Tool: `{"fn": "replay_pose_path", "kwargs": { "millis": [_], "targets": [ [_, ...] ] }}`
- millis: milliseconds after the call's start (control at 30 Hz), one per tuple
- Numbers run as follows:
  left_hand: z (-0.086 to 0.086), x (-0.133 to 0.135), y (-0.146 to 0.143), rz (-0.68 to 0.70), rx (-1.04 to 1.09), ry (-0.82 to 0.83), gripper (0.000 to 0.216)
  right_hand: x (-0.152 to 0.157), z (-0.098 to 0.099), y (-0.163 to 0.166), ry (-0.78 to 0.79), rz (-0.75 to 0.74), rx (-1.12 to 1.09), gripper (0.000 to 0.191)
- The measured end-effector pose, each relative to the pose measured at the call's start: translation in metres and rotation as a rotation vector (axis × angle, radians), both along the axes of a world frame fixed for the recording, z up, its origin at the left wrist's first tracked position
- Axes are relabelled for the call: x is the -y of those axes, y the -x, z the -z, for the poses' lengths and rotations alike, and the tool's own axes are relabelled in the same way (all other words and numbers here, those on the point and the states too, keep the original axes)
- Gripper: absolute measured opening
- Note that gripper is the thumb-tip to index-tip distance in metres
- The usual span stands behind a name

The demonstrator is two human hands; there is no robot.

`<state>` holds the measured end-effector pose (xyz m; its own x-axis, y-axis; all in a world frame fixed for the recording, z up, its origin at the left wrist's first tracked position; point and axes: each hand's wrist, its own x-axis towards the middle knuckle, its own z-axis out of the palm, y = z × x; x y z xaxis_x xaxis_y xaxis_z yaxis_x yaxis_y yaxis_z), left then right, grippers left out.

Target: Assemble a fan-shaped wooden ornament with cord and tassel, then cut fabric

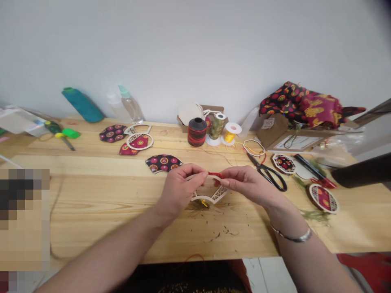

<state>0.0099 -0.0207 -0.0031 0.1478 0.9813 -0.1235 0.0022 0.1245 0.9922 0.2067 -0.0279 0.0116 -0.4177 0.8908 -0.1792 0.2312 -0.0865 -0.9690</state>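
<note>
- The frame (216,198) sat mid-table, gripped by both hands; whether it touched the table (100,203) could not be told.
- The left hand (183,186) pinched its edge at 10 o'clock, the right hand (249,183) at 2, fingertips slightly apart.
- Red cord (215,174) spanned that gap at 12 o'clock; uneven pull could have let it slacken or slip.
- The lattice at 4 o'clock looked thin; a hard squeeze or twist might have cracked it.
- A yellow tie (204,203) hung at the frame's 6 o'clock side and could have snagged if dragged.
- Scissors (271,175) lay toward 3 o'clock, near the right hand; a stray sweep could have knocked them.
- Scraps (218,235) toward 5 o'clock might have clung to the cord.
</note>
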Motion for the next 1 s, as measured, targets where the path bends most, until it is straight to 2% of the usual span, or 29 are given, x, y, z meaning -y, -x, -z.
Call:
{"fn": "replay_pose_path", "kwargs": {
  "millis": [133,300,467,567,833,1000],
  "targets": [
    [-0.001,0.000,-0.001,-0.004,-0.018,-0.006,0.015,-0.002,0.003,-0.007,0.032,0.064,0.015,0.024],
    [-0.001,0.002,-0.003,0.002,-0.023,0.000,0.015,-0.003,-0.002,-0.008,0.026,0.173,0.009,0.022],
    [-0.003,0.004,-0.006,0.052,-0.063,0.004,0.012,-0.001,-0.002,-0.002,0.135,0.175,-0.259,0.023],
    [-0.005,0.005,-0.007,0.089,-0.093,-0.015,0.010,0.003,0.000,0.003,0.145,0.166,-0.357,0.023],
    [-0.004,0.004,-0.006,0.132,-0.045,0.026,0.009,0.003,0.001,0.010,0.046,0.128,-0.396,0.031],
    [-0.002,0.005,-0.005,0.157,-0.041,0.019,0.009,0.001,0.008,0.016,0.055,0.232,-0.283,0.027]
  ]
}}
